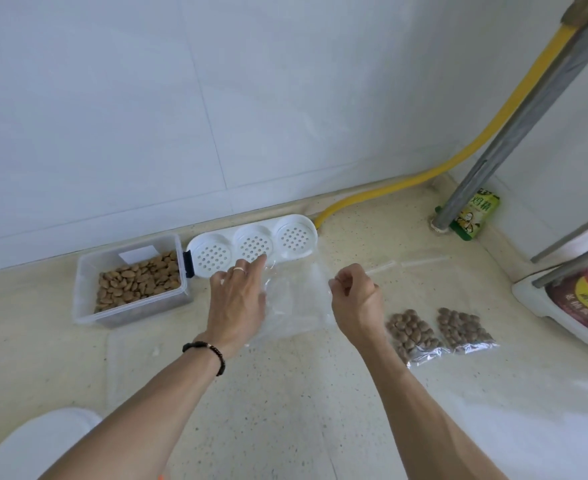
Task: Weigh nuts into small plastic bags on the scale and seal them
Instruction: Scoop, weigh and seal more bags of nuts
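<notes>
Left hand: the left hand, a ring on one finger and a dark bead bracelet at the wrist, lies flat with fingers straight on the left edge of an empty clear plastic bag, pressing it to the countertop.
Right hand: the right hand is curled, fingertips pinching the bag's right edge at its top corner (the film is so clear that the exact pinch point is hard to make out).
Empty bag: it lies between the two hands at the centre of the view, its far end just short of the white tray.
Nuts: a clear plastic tub holding loose brown nuts sits at 9 o'clock from the bag, against the wall.
Filled bags: two small bags of nuts lie side by side at 3 o'clock from the right hand, well apart from the tub.
White tray: a three-cup perforated tray stands at 12 o'clock from the bag, touching the tub's dark clip.
Background: a yellow hose runs along the tiled wall toward 1 o'clock; a green seasoning packet stands behind a grey pipe in the corner.
Scale: not identifiable in this view.
</notes>
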Motion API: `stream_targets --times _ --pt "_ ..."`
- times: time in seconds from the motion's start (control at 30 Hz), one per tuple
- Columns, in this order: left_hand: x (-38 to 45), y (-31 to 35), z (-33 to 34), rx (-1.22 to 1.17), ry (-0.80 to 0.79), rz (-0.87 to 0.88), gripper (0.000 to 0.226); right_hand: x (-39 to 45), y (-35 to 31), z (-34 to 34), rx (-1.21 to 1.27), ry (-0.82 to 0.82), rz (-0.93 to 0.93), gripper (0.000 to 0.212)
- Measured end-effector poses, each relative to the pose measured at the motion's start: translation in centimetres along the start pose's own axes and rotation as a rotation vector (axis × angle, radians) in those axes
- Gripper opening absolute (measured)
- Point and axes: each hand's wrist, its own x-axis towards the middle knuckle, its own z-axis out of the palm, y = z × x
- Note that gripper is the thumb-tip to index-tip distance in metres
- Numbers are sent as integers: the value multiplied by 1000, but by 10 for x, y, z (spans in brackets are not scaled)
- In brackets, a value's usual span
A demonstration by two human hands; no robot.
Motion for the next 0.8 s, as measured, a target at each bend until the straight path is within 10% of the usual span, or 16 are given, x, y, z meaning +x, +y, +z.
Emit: stream_targets --times 0.27,0.8 --pt "-9 -21 -61 -280 61 46 42 -21 -49 -13 299 -16 137 16" --pt "-152 -219 -164 -226 -346 -68 30 -196 -146 126 228 -368 197 27"
